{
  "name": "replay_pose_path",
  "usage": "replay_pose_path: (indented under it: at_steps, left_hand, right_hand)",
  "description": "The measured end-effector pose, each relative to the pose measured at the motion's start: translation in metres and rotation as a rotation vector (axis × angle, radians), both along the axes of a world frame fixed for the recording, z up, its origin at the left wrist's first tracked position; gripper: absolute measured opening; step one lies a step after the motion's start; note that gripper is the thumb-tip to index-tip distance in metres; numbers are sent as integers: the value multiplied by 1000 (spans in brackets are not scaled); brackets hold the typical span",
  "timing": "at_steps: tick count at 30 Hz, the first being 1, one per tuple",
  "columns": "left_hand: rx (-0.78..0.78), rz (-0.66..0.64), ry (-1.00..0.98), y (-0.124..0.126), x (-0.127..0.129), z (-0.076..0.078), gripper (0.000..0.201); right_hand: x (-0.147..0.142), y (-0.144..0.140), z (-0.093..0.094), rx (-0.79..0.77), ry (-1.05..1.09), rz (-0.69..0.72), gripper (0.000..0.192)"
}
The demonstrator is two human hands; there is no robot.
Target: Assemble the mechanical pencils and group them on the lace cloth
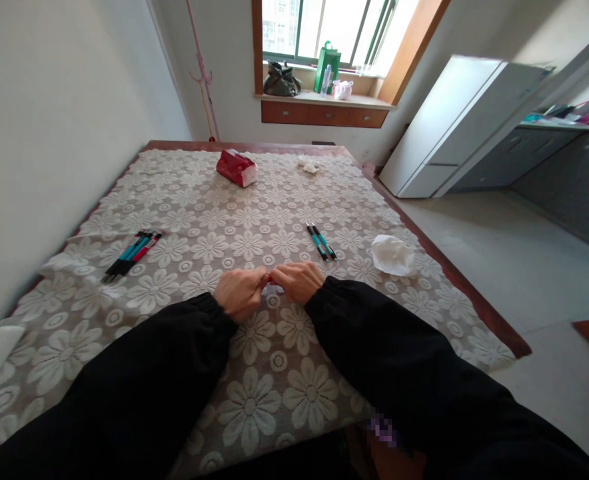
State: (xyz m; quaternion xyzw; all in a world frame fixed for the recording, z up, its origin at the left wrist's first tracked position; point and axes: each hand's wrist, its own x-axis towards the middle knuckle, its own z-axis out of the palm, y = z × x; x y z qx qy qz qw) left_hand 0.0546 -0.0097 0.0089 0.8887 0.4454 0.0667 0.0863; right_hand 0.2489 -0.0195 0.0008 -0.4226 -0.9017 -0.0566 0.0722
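Through the head view, the only one I have, I see both hands near the centre of the frame, above the tablecloth [252, 410]. My left hand [239, 295] is curled closed, and my right hand [297, 280] is curled closed just beside it, fingertips meeting. Between them, at the middle of the frame, I pinch a small red thing [269, 277]; the fingers hide most of it, so I can't tell what it is.

Just beyond my right hand, right of centre, two black-and-teal pens [317, 241] lie side by side, slanted. Farther right lies a crumpled white sheet [393, 255]. At the left of the frame, well apart from my left hand, a bundle of pens [133, 255] lies slanted, mostly teal and black with red at its right side. Toward the top centre are a red packet [232, 168] and, to its right, a small white item [308, 165]. A white fridge [454, 120] stands at upper right.
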Motion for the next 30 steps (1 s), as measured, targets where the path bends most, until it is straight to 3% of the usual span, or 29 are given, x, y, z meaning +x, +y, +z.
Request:
replay_pose_path:
  at_steps: [5,12,14,18,22,26,30]
  left_hand:
    - [-32,27,-32,1,0,0,43]
    - [105,-30,-278,1,-2,-4,30]
    - [108,-30,-273,2,-2,-4,25]
    - [78,-10,-214,3,-2,-3,35]
    - [78,-6,-313,3,-2,-4,27]
    - [64,-19,-308,4,-3,-6,18]
    - [91,-9,-279,3,-2,-4,23]
  right_hand:
    - [2,2,0,58,40,58,22]
    - [5,3,-4,-8,178,-80,23]
    - [5,3,-6,-27,165,-69,23]
    - [6,3,-6,-3,152,-35,24]
    - [5,0,-1,32,204,-96,27]
    - [5,-1,1,67,208,-43,31]
    - [7,3,-2,62,184,-24,29]
